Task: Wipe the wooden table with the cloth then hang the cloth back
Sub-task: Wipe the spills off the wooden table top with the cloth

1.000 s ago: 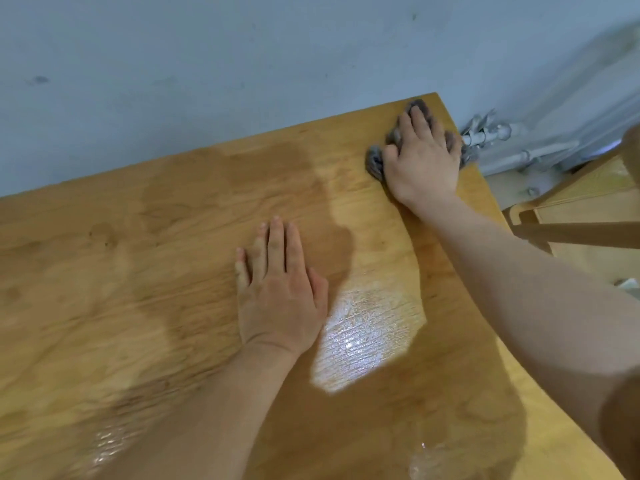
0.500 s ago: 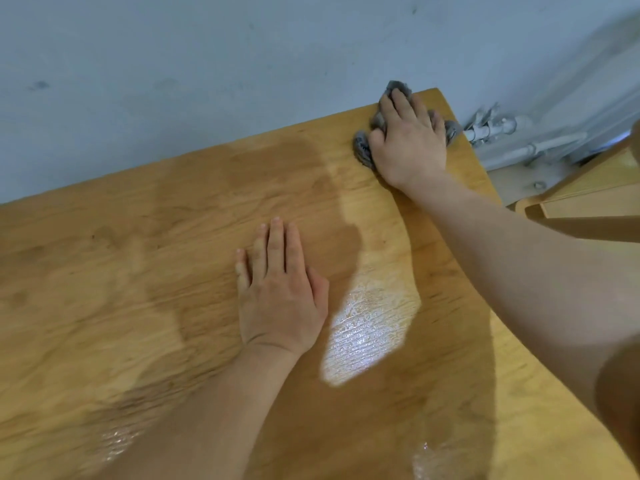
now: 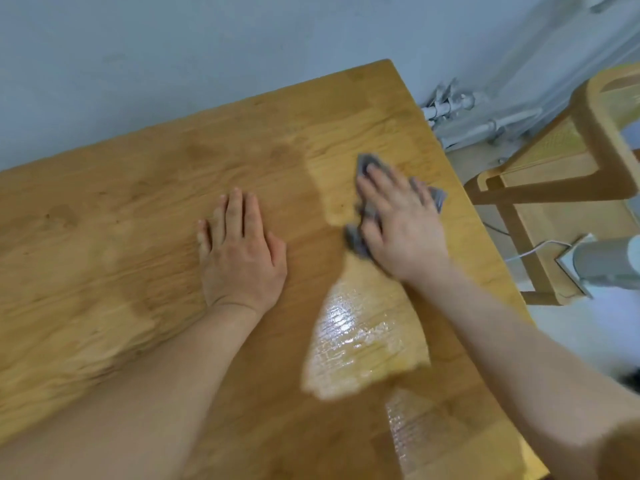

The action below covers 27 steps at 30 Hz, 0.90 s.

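Observation:
The wooden table (image 3: 104, 237) fills most of the view, its top damp and shiny in patches. My right hand (image 3: 401, 223) presses a crumpled grey cloth (image 3: 367, 164) flat onto the table near its right edge; the cloth shows only around my fingers and palm. My left hand (image 3: 239, 251) lies flat on the table's middle, fingers together and pointing away, holding nothing. A wet, glossy streak (image 3: 363, 341) trails below the cloth toward me.
A pale wall (image 3: 207, 46) runs along the table's far edge. White pipes (image 3: 478, 123) lie on the floor past the far right corner. A wooden chair (image 3: 554, 188) stands right of the table, with a grey cylindrical object (image 3: 606, 261) and white cable beside it.
My right hand has dragged the cloth from the far right corner back toward me along the right side. My left hand stays planted. The view has shifted down and right.

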### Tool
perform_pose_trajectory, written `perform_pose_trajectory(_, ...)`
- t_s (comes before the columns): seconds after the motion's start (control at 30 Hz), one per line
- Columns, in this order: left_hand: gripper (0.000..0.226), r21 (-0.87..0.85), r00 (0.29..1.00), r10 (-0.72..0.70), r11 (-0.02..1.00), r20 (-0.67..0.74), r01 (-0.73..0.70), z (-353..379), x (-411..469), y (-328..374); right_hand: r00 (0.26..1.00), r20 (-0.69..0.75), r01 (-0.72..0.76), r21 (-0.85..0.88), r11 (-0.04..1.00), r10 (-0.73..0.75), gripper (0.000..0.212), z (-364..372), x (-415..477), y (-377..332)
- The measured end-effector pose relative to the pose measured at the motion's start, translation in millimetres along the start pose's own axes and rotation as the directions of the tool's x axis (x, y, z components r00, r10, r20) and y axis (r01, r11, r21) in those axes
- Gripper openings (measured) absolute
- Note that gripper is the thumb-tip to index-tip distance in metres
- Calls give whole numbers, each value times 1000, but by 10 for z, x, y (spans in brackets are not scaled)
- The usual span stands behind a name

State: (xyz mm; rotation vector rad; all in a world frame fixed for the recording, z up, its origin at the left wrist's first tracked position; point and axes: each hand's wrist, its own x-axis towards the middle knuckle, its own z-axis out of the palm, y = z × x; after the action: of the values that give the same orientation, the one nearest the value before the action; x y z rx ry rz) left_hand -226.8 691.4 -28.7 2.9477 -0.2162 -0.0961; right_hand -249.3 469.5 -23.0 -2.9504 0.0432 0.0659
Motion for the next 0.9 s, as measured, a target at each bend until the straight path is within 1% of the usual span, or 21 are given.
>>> perform_pose_trajectory(0.03, 59, 4, 1000, 2, 1000, 0, -2, 1, 10, -1, 993, -29, -116, 2, 993, 116, 64, -17, 208, 90)
perform_pose_trajectory(0.1, 58, 0, 1000, -1, 1000, 6, 1, 3, 19, 8, 948, -78, -306, 36, 951, 308, 64, 11, 426, 67)
perform_pose_trajectory(0.13, 58, -4, 1000, -6, 1000, 16, 6, 3, 6, 15, 927, -101, -358, 58, 932, 362, 64, 60, 379, -66)
perform_pose_trajectory(0.17, 59, -7, 1000, -10, 1000, 20, 10, 0, -7, 21, 921, -123, -361, 82, 929, 369, 66, 112, 232, -246)
perform_pose_trajectory(0.2, 59, -10, 1000, -10, 1000, 19, 10, -4, -20, 24, 942, -122, -301, 108, 947, 313, 67, 153, -26, -450)
perform_pose_trajectory(0.27, 59, -9, 1000, -8, 1000, 17, 8, -12, -39, 23, 994, -67, -77, 127, 989, 86, 65, 195, -676, -763)
perform_pose_trajectory(0.3, 59, -8, 1000, -8, 1000, 19, 9, -9, -45, 20, 999, -32, 26, 121, 992, -22, 64, 198, -949, -783)
perform_pose_trajectory(0.33, 59, -8, 1000, -8, 1000, 21, 9, -10, -45, 21, 995, -1, 96, 113, 989, -96, 64, 178, -1100, -694)
perform_pose_trajectory(0.37, 59, -11, 1000, -5, 1000, 21, 6, -13, -46, 17, 991, 26, 125, 113, 986, -129, 65, 145, -1115, -526)
perform_pose_trajectory(0.4, 59, -11, 1000, -2, 1000, 17, 2, -20, -47, 18, 994, 30, 102, 89, 991, -105, 64, 110, -1020, -339)
perform_pose_trajectory(0.47, 59, 0, 1000, 1, 1000, 21, -1, -30, -58, 9, 998, -26, -61, 14, 998, 62, 64, 35, -630, -31)
perform_pose_trajectory(0.5, 59, 8, 1000, 4, 1000, 27, -4, -30, -68, 4, 982, -54, -180, 11, 984, 181, 64, -8, -413, 100)
perform_pose_trajectory(0.57, 60, 20, 999, 12, 1000, 46, -13, -26, -84, 6, 920, -73, -381, 47, 923, 384, 62, -29, -132, 202)
perform_pose_trajectory(0.6, 60, 19, 998, 13, 1000, 62, -14, -22, -87, 13, 899, -75, -428, 65, 901, 432, 62, -6, -102, 139)
perform_pose_trajectory(0.63, 60, 15, 997, 12, 1000, 74, -13, -25, -97, 20, 898, -73, -429, 76, 900, 434, 63, 44, -156, -3)
perform_pose_trajectory(0.67, 60, 10, 997, 14, 1000, 77, -15, -24, -118, 27, 918, -73, -385, 82, 919, 391, 64, 103, -285, -203)
perform_pose_trajectory(0.7, 60, 8, 997, 26, 1000, 74, -27, -28, -170, 36, 949, -72, -301, 86, 950, 307, 66, 156, -496, -432)
perform_pose_trajectory(0.77, 60, 1, 995, 82, 997, 57, -82, -19, -390, 86, 998, -17, -57, 73, 996, 58, 70, 214, -1038, -804)
perform_pose_trajectory(0.83, 61, -3, 982, 174, 985, 76, -174, 28, -733, 178, 982, 61, 175, 45, 984, -177, 71, 214, -1557, -847)
perform_pose_trajectory(0.87, 61, -4, 973, 212, 977, 95, -213, 58, -909, 212, 961, 79, 262, 55, 963, -266, 70, 191, -1694, -689)
perform_pose_trajectory(0.9, 61, -6, 967, 237, 971, 95, -237, 86, -1033, 234, 951, 81, 294, 59, 954, -298, 69, 164, -1735, -475)
